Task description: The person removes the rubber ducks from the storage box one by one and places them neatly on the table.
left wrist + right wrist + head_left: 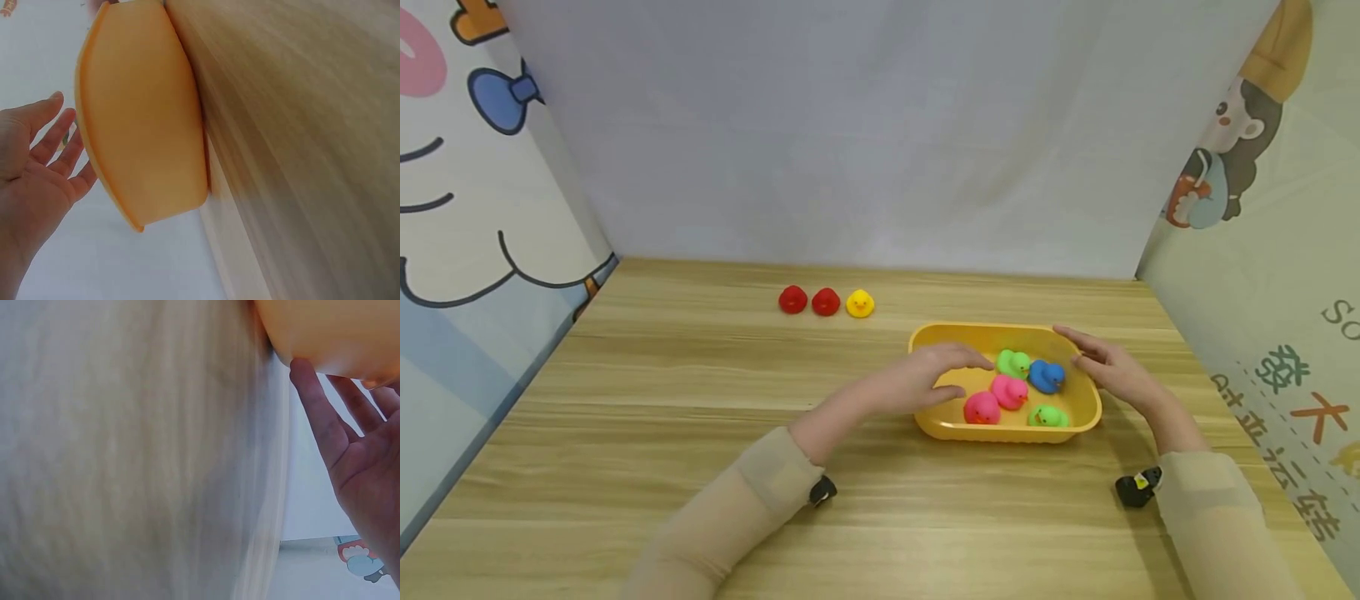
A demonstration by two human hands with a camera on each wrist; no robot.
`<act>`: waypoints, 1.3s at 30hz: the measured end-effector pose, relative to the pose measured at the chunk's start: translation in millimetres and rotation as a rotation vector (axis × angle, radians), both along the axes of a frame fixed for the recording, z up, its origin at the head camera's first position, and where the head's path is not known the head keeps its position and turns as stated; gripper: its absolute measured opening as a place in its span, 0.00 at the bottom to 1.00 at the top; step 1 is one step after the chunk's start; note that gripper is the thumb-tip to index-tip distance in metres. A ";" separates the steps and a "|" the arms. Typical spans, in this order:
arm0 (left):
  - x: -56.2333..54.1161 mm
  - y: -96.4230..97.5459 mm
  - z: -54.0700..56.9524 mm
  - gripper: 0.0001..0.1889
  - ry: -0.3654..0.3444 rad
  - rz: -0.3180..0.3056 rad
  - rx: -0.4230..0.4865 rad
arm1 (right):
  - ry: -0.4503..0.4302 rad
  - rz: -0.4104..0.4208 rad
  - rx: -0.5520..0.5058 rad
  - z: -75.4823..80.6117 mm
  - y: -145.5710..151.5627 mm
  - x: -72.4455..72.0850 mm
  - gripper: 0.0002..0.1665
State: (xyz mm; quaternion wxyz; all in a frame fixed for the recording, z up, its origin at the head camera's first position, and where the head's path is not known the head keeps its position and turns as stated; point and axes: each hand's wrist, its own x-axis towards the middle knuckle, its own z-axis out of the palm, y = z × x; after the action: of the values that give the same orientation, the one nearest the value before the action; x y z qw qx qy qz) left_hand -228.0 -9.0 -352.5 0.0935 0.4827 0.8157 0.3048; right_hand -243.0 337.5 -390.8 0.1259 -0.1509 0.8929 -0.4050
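A yellow plastic basin (940, 428) stands on the table with several small rubber ducks inside. These are two pink ducks (1010, 392), a blue duck (1047, 377) and two green ducks (1013, 363). My left hand (925, 379) hovers over the basin's left end, fingers and thumb apart with nothing between them. In the left wrist view, that hand (47, 156) is beside the rim, its fingers loosely extended. At the basin's right end, my right hand (1112, 367) touches the outer wall. Its fingers (319, 412) look fairly straight against the wall in the right wrist view.
Behind and left of the basin, two red ducks (826, 302) and a yellow duck (860, 304) sit in a row on the wooden table (647, 392). A pale cloth (865, 150) hangs along the back edge, with printed cloths at both sides.
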 end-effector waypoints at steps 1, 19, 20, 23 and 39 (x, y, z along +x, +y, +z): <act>-1.5 1.5 -1.5 0.23 -0.008 -0.003 -0.014 | 0.001 0.000 0.001 0.2 0.0 0.0 0.30; -20.3 23.2 -18.3 0.20 -0.017 -0.094 -0.118 | -0.006 0.008 -0.011 5.4 -1.7 -0.7 0.30; -21.2 24.7 -18.6 0.20 -0.013 -0.096 -0.126 | -0.004 0.007 -0.013 5.7 -1.8 -0.7 0.30; -23.7 29.7 -19.4 0.20 -0.016 -0.110 -0.147 | -0.004 0.011 -0.020 7.4 -1.9 -0.5 0.30; -25.0 40.5 -21.3 0.17 -0.083 -0.185 -0.192 | 0.004 0.015 -0.023 3.2 -0.9 1.5 0.30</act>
State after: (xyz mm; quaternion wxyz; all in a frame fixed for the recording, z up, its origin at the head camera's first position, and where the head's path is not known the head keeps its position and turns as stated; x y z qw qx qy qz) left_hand -253.0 31.6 -373.8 0.2007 0.5315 0.7886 0.2352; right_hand -241.5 336.6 -387.7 0.1255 -0.1601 0.8872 -0.4141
